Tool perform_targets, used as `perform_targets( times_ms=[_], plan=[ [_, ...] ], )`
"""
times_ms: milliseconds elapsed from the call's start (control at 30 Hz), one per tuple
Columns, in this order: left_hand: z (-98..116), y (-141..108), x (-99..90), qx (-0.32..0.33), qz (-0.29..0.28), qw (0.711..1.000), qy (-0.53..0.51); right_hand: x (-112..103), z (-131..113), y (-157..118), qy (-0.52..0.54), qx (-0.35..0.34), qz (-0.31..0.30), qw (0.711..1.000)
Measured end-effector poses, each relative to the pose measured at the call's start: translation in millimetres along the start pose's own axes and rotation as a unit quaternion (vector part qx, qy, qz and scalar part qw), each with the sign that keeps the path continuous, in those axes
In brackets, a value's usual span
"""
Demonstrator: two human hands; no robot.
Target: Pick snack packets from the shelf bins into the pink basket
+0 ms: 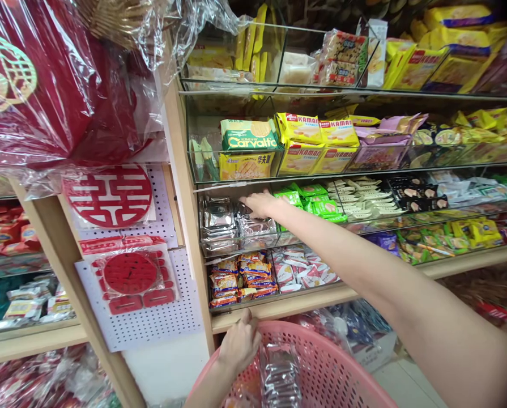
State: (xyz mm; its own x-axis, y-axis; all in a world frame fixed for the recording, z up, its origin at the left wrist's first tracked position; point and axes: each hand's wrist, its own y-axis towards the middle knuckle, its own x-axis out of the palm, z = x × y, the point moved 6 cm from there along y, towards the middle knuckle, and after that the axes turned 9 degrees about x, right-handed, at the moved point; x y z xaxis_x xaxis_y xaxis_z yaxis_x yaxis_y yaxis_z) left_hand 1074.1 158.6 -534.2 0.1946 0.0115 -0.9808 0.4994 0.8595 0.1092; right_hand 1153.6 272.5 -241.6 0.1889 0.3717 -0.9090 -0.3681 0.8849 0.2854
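My left hand (241, 343) is closed around the rim of a pink plastic basket (321, 345) at the lower middle. Inside the basket lies a clear-wrapped pack (280, 374) with a row of dark, shiny pieces. My right hand (258, 204) reaches into a shelf compartment, its fingers stretched out over clear-wrapped dark packets (257, 228). More shiny packets (219, 218) lie just left of it. Bright green packets (315, 201) are to the right, partly behind my wrist. The undersides of my right fingers are hidden.
Glass dividers and front lips edge the shelves. Orange snack packs (245, 275) lie one tier below, yellow wafer packs (319, 141) one tier above. A wooden post (189, 215) stands left, beside red paper decorations (130, 275). A red plastic-wrapped item (79, 96) hangs upper left.
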Motion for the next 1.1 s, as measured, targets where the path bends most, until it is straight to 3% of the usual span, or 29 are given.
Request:
perform_targets(
  times_ms=[167, 333, 467, 567, 667, 767, 867, 967, 1100],
  plan=[
    [0, 1, -1.1, 0.005, 0.011, 1.0, 0.003, -8, -1, -8, 0.002, -0.027, 0.064, 0.998],
    [2, 3, -1.2, 0.007, 0.005, 1.0, 0.008, -25, -9, -38, -0.021, -0.083, 0.17, 0.982],
    [2, 3, 0.9, 0.017, -0.004, 1.0, 0.018, -37, -16, -93, -0.022, -0.137, 0.255, 0.957],
    [1, 3, 3.0, 0.019, -0.011, 1.0, 0.018, -26, -20, -152, 0.05, -0.159, 0.276, 0.947],
    [1, 3, 4.0, 0.017, -0.015, 1.0, 0.019, 25, -33, -212, 0.15, -0.164, 0.206, 0.953],
    [3, 3, 3.3, 0.018, -0.015, 0.999, 0.022, 107, -57, -262, 0.203, -0.149, 0.047, 0.967],
    [4, 3, 1.9, 0.018, -0.013, 0.999, 0.026, 178, -88, -301, 0.187, -0.168, -0.057, 0.966],
    [5, 3, 1.3, 0.019, -0.011, 0.999, 0.032, 223, -113, -324, 0.142, -0.196, -0.074, 0.967],
    [4, 2, 1.3, 0.021, -0.01, 0.999, 0.04, 260, -134, -332, 0.093, -0.201, -0.018, 0.975]
  ],
)
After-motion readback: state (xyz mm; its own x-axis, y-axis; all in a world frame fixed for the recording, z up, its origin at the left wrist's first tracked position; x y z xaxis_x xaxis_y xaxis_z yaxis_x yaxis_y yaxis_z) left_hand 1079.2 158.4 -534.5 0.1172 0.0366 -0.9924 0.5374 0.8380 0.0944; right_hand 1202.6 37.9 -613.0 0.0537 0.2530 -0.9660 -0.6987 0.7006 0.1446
